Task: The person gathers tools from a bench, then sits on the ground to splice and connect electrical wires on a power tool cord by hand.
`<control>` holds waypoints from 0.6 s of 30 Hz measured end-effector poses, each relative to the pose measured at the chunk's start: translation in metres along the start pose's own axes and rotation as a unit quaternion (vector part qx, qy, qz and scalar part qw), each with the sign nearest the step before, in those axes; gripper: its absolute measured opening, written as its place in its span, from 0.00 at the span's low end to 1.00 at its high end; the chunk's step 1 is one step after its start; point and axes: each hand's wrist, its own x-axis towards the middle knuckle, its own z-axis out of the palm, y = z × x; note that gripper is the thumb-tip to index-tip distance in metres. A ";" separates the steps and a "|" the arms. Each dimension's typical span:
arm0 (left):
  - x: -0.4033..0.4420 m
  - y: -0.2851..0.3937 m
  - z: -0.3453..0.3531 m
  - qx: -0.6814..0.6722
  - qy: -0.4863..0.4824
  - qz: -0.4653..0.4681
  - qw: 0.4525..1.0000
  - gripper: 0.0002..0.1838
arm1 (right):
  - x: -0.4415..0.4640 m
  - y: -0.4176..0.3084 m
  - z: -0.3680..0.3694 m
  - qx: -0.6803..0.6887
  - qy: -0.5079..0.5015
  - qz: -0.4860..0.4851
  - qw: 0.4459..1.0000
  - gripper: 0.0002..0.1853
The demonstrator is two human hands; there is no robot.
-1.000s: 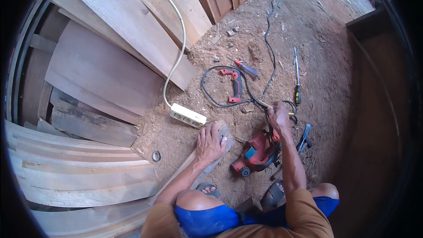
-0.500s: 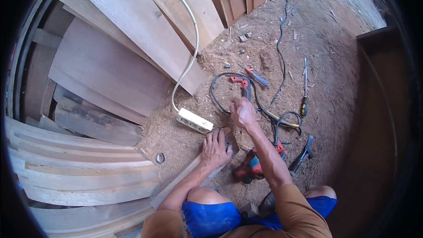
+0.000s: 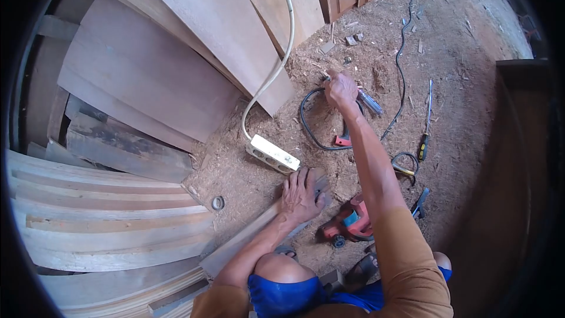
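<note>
My left hand (image 3: 300,197) rests with spread fingers on the end of a wooden board (image 3: 250,238), just below a white power strip (image 3: 273,153). Farther forward, my right hand (image 3: 341,89) is closed at the top of the looped black cable, beside a screwdriver with a clear handle (image 3: 371,103); what its fingers hold, if anything, is hidden. A red handle piece (image 3: 343,140) lies inside the loop, partly covered by my right hand and forearm. The red power tool (image 3: 351,221) sits on the ground right of my left hand, partly behind my right arm.
Wooden planks (image 3: 112,241) are stacked at the left, and large boards (image 3: 218,29) lean at the upper left. A long screwdriver (image 3: 424,144) lies on the right, near a dark cabinet-like panel (image 3: 488,200). A metal ring (image 3: 218,203) lies on the sawdust.
My right hand has moved forward from the cable by the power tool, past the red handle piece, to the top of the loop. The view has shifted; my left hand stays on the board.
</note>
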 end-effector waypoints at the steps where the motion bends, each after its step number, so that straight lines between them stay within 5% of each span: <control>1: 0.000 -0.001 0.001 -0.001 0.004 0.000 1.000 0.42 | 0.003 0.002 0.009 0.017 0.032 -0.008 0.999 0.10; 7: 0.001 -0.002 -0.001 -0.005 0.002 -0.002 1.000 0.42 | 0.008 0.011 0.020 -0.003 0.003 -0.037 0.999 0.07; 13: 0.003 0.001 -0.005 -0.001 -0.018 -0.014 1.000 0.43 | -0.004 0.007 0.018 0.082 0.112 0.052 0.989 0.08; 18: 0.003 0.001 -0.007 -0.002 -0.017 -0.015 1.000 0.43 | 0.005 0.000 0.010 0.106 0.045 0.022 0.993 0.12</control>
